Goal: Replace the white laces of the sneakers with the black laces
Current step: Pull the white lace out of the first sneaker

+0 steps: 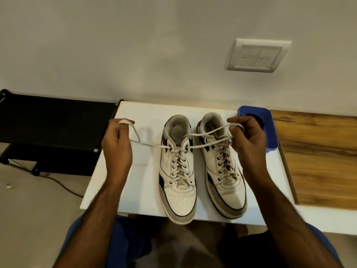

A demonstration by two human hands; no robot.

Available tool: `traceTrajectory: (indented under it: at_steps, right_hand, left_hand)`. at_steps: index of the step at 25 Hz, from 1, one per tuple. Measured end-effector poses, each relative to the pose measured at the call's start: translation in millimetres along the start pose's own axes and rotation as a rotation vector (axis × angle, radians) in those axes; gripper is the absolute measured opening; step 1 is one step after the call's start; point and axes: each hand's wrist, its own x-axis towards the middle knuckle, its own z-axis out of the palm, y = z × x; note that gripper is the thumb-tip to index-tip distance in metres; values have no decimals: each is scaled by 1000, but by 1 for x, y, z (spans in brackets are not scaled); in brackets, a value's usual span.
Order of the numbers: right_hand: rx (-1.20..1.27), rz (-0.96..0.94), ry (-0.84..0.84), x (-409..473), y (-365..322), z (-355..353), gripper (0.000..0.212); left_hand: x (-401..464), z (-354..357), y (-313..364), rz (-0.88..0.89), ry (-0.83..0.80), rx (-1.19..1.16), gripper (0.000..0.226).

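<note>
White laces (180, 163) on the left sneaker (178, 171) stay crisscrossed through its eyelets on the desk (141, 190). Left hand (117, 146) fingers pinch one loose end, pulled out leftward; right hand (249, 138) fingers pinch the other, stretched rightward over the right sneaker (224, 167). Both hands sit equally near.

I see a white desk (139, 190) carrying two white sneakers side by side: one sneaker (178, 182) between my grips, the other (225, 182) just inside the right grip, a blue tray (270, 130) just beyond it.
</note>
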Motion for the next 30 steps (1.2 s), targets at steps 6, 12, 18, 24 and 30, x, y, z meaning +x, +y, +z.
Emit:
traceTrajectory:
  at_steps: [6, 12, 18, 24, 30]
  right_hand:
    - [-128, -23, 243, 15, 17, -29, 13]
    - [-873, -524, -81, -6, 16, 15, 16]
    - [-886, -583, -330, -24, 22, 64, 17]
    - [-863, -433, -385, -19, 28, 77, 16]
    - [-874, -413, -444, -16, 25, 82, 13]
  left_hand:
    - [16, -16, -10, -157, 183, 76, 30]
    - [-11, 18, -18, 229, -255, 660, 18]
    - [-16, 24, -10, 431, -289, 740, 28]
    - [-17, 40, -20, 103, -597, 627, 18]
    - [-12, 31, -19, -7, -670, 410, 24]
